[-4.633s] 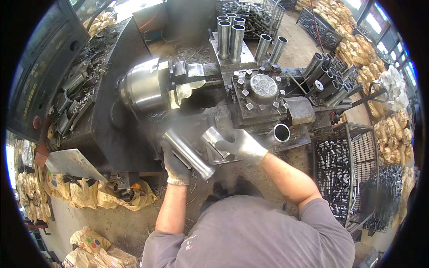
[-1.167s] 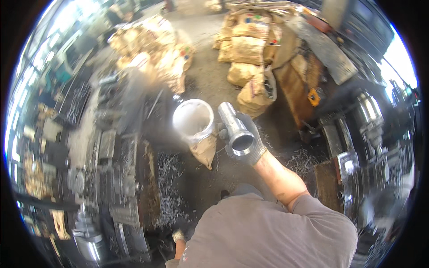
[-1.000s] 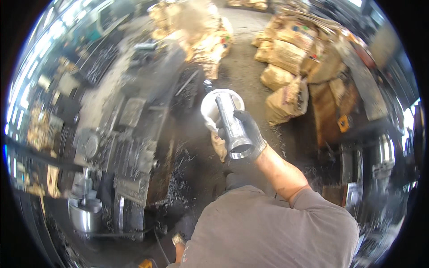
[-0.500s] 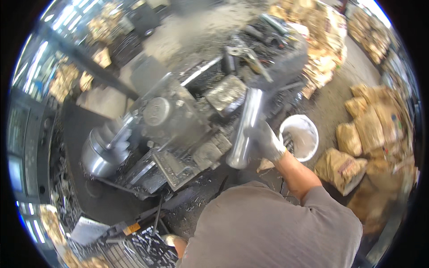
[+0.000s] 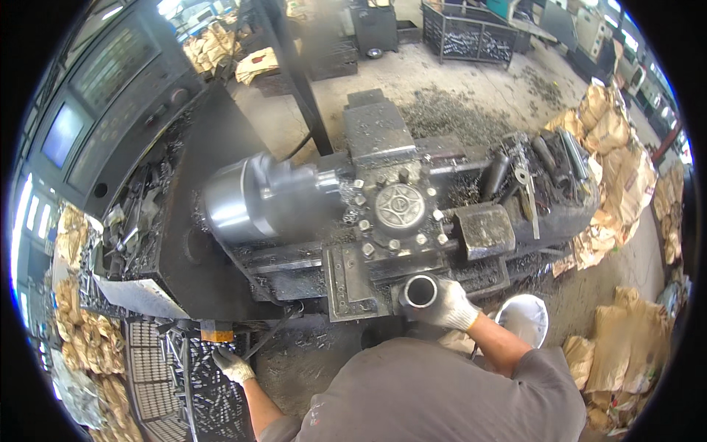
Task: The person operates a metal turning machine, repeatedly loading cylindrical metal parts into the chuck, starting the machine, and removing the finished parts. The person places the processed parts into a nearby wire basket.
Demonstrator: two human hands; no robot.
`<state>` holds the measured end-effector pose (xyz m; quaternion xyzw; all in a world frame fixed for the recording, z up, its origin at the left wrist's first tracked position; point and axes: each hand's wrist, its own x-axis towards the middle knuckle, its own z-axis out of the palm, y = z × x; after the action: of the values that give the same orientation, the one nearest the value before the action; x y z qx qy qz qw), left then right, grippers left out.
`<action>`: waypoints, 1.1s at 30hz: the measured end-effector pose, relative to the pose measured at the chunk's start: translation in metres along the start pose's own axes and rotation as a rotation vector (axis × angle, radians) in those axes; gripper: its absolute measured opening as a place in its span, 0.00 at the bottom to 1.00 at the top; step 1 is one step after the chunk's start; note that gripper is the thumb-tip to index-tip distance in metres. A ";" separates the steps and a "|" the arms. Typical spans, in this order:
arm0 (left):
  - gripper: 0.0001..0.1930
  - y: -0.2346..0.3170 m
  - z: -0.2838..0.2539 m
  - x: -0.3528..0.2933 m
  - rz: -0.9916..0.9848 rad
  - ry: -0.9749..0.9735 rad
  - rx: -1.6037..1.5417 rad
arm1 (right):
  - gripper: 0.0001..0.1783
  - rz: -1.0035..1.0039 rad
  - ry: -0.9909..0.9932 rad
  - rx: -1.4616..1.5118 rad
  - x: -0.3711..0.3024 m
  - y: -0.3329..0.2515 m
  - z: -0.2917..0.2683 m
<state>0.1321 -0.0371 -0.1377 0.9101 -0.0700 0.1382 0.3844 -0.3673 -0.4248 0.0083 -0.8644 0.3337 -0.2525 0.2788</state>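
Observation:
My right hand [image 5: 451,306], in a whitish knitted glove, grips a metal tube [image 5: 421,291] in front of the lathe carriage. The tube's round hollow end faces up toward me, and its lower length is hidden. At lower left, my left hand [image 5: 234,366], gloved with dark, soiled fingers, reaches out over a bin of small metal pieces [image 5: 213,390]. Its fingers look stretched, with nothing visible in them. Just above it is an orange block [image 5: 216,333]. Ahead is the lathe's tool turret [image 5: 399,208], beside a shiny chuck [image 5: 232,202] with blurred jaws.
A white bucket [image 5: 524,318] stands right of my right forearm. Brown sacks [image 5: 622,342] pile up at the right. Tools and dark cylinders lie on the lathe's right end, around a wrench [image 5: 529,199]. A control cabinet [image 5: 103,103] rises at left. Metal chips litter the floor behind.
The view has turned and levelled. The tube, earlier seen lengthwise, now points its open end at me. My left hand has come further forward over the bin.

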 end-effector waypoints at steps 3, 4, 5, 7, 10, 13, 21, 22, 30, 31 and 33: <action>0.28 -0.022 0.005 0.005 -0.042 0.059 -0.044 | 0.28 0.005 -0.428 -0.157 0.018 -0.004 -0.068; 0.26 -0.036 0.008 0.004 0.025 0.230 0.004 | 0.24 0.047 -0.565 -0.177 0.031 -0.015 -0.095; 0.22 -0.036 0.010 0.013 -0.241 0.033 -0.334 | 0.19 0.004 -0.425 -0.057 0.041 -0.028 -0.118; 0.16 0.021 0.014 0.005 -0.587 -0.013 -1.024 | 0.16 -0.132 -0.215 0.117 0.073 -0.065 -0.146; 0.23 0.025 0.029 -0.047 -0.637 -0.013 -0.887 | 0.18 -0.460 -0.224 -0.052 0.160 -0.110 -0.144; 0.18 0.110 0.052 -0.132 -0.401 -0.326 -0.434 | 0.31 -0.369 -0.611 -0.354 0.258 -0.126 -0.101; 0.16 0.160 0.042 -0.158 0.017 -0.758 -0.363 | 0.31 -0.002 -1.000 -0.067 0.354 -0.044 -0.006; 0.16 0.165 0.025 -0.155 -0.185 -0.777 -0.344 | 0.29 0.115 -0.915 0.040 0.344 -0.060 -0.015; 0.08 0.110 0.047 -0.122 -0.101 -0.682 -0.385 | 0.16 0.516 -0.113 -0.713 0.370 0.203 -0.123; 0.08 0.118 0.036 -0.113 0.004 -0.622 -0.369 | 0.16 0.386 -0.111 -0.455 0.368 0.176 -0.099; 0.11 0.180 0.023 -0.092 0.210 -0.581 -0.361 | 0.16 -0.053 -0.233 -0.493 0.358 0.123 -0.082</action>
<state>0.0070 -0.1766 -0.0589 0.8166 -0.2930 -0.1021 0.4867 -0.2390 -0.7841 0.0764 -0.9378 0.3280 -0.0698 0.0899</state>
